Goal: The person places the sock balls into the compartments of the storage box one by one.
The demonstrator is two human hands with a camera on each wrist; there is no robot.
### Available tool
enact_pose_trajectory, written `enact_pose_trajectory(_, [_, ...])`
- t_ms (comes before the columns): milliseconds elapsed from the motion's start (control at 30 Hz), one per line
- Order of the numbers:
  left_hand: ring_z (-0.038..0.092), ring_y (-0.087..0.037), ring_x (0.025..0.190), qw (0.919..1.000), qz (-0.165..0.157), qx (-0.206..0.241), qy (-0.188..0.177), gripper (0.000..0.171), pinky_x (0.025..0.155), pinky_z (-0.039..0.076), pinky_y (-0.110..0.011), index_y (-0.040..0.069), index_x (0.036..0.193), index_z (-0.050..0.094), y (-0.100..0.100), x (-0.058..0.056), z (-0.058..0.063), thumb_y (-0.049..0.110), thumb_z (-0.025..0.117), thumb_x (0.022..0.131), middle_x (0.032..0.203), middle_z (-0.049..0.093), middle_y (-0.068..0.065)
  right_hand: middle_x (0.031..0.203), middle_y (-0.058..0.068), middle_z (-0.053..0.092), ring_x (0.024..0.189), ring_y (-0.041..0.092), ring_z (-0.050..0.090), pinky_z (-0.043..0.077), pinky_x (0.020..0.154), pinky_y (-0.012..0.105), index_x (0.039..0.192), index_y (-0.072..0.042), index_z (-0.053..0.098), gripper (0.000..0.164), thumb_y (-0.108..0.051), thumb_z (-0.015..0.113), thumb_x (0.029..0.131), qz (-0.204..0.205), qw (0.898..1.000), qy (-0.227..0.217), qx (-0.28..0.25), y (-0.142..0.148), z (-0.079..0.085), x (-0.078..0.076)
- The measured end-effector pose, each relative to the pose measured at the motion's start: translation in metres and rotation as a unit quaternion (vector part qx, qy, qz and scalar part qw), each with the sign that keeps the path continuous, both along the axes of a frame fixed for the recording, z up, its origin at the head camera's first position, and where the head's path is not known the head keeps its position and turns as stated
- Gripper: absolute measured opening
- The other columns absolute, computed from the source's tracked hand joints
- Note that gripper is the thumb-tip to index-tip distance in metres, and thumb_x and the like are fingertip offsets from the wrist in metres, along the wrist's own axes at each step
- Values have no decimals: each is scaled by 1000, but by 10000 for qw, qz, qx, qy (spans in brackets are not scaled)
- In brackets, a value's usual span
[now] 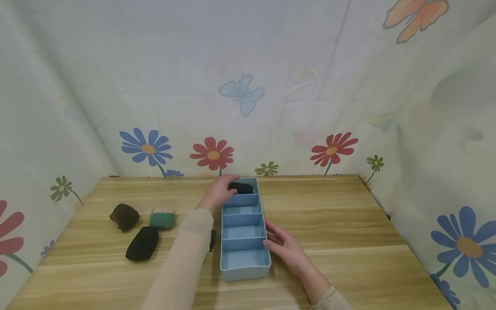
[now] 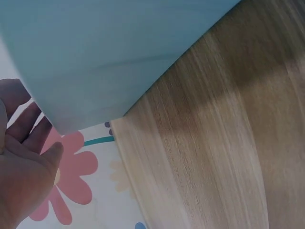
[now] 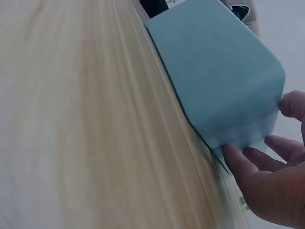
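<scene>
A long pale-blue box (image 1: 245, 260) with a row of compartments stands lengthwise on the wooden table. In its farthest compartment lies a rolled black sock (image 1: 242, 188). My left hand (image 1: 219, 191) reaches over the far left corner, thumb against the sock's left end and fingers along the far rim; some fingertips are hidden behind the wall in the left wrist view. My right hand (image 1: 286, 247) touches the box's right side, fingers spread along the wall and thumb near the rim. Elsewhere in the box, the compartments hold nothing visible.
Left of the box lie a brown bundle (image 1: 124, 217), a green-and-beige knitted bundle (image 1: 162, 218) and a black bundle (image 1: 143, 243), all sock-like. Another dark item (image 1: 212, 240) is partly hidden by the left forearm. A flower-printed cloth (image 1: 271, 129) hangs behind the table (image 1: 329, 215).
</scene>
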State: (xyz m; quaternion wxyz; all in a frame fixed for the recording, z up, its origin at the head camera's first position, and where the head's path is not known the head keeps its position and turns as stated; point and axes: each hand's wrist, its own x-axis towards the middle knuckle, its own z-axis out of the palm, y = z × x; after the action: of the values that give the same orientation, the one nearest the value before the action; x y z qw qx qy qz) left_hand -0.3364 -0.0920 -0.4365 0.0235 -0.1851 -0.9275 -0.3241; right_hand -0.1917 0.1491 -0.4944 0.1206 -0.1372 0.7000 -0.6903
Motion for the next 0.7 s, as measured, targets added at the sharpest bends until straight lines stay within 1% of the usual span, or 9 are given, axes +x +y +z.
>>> enact_pose_trajectory(133, [48,-31,131,9999,102,-37,64,47,110,38,-46,5,139,56,-1,2,1,9,68,94,140,55,-13,156,24,31,135,44,40,39,108,41,152,4,32,63,-4,62,96,17,10000,26,-15,0,0,0])
enact_pose_trajectory(267, [49,-30,130,9997,212,88,49,47,109,39,-45,6,139,57,-1,5,2,10,69,94,139,56,-13,155,24,31,135,44,40,40,108,41,151,4,32,64,-4,62,96,27,10000,38,7,0,0,0])
enact_pose_trajectory(533, [50,-30,128,9988,237,384,171,49,109,39,-45,4,138,57,-3,12,1,13,71,93,136,59,-13,156,24,30,136,44,39,38,109,43,152,4,31,64,-5,62,96,31,10000,11,9,0,0,0])
enact_pose_trajectory(700, [52,-30,125,9983,164,455,323,50,107,41,-45,4,138,56,-5,17,-3,14,72,92,133,60,-13,156,24,30,136,44,39,39,108,41,152,4,31,64,-6,62,97,48,10000,25,-23,0,0,1])
